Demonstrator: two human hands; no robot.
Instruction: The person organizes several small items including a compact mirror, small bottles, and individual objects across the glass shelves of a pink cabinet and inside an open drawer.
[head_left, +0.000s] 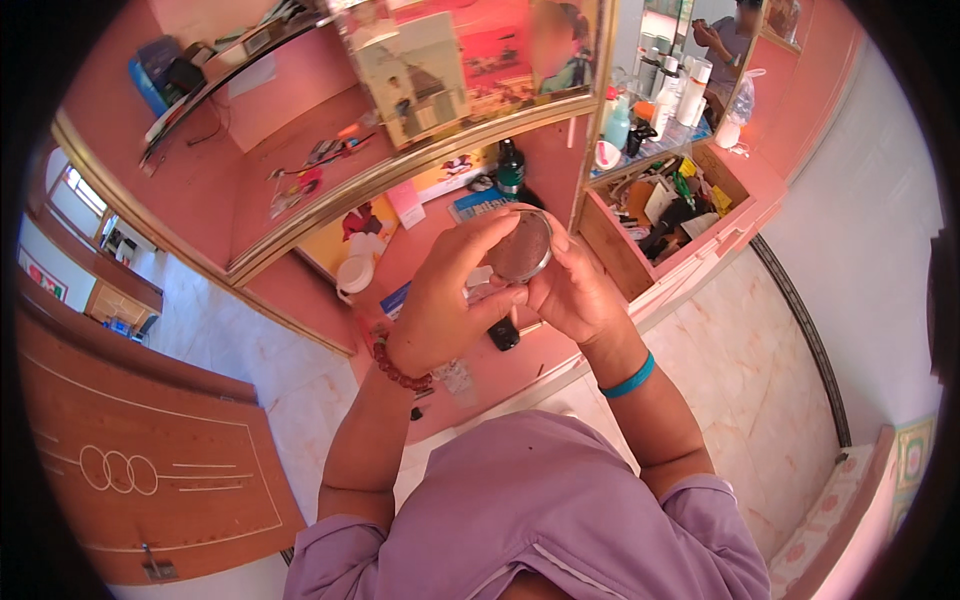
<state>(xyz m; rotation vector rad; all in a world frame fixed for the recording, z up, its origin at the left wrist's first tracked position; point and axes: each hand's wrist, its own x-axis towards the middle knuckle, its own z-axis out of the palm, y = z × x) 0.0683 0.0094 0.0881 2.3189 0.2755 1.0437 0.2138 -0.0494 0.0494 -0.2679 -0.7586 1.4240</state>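
A small round case or lid with a silvery rim and a dull brownish-pink face is held up between my two hands, above a pink shelf. My left hand, with a red bead bracelet at the wrist, grips it from the left with fingers over the top and thumb below. From the other side my right hand holds its rim; a teal band circles that wrist. Below the hands a black object is partly hidden, and so is a clear plastic piece near my left wrist.
An open drawer full of small items juts out at the right. Several bottles stand before a mirror. A white lidded container and a dark green bottle are on the shelf. A wooden door is at the left.
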